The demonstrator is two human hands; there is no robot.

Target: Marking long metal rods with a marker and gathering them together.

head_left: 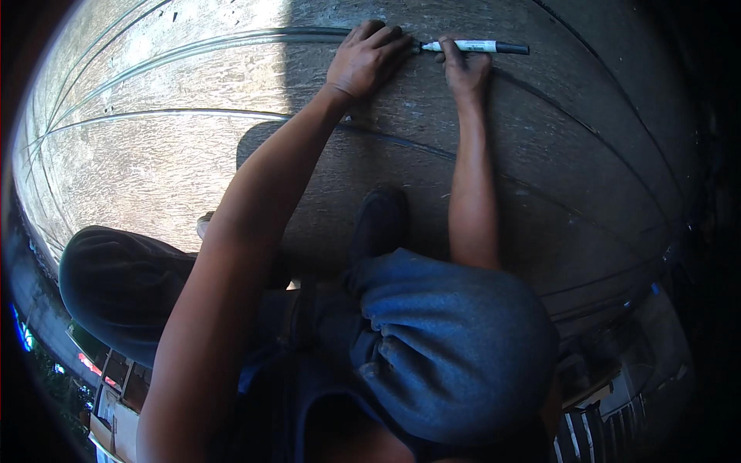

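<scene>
We see the left hand (370,58) at 12 o'clock, palm down over a bundle of thin dark strands (312,33), its fingers bent; their tips are hidden, so we cannot tell whether they close round the strands or only press on them. Toward 1 o'clock, just beside it, the right hand (465,73) grasps a white-and-black marker pen (471,46), the thumb against the barrel near the writing end. The pen's tip points to 9 o'clock, close to the strands, though we cannot make out whether it touches them. The bundle runs out toward 10 o'clock over the rough ground (177,154), and a single strand (208,113) lies nearer us. We judge the pen light, rigid and smooth, best pinched low on the barrel, just behind the tip, so that it does not roll in the fingers. The strands look slim, springy and perhaps slick; we would expect them to slide over one another unless pinned flat, close to the pen's tip, where the left hand rests.
</scene>
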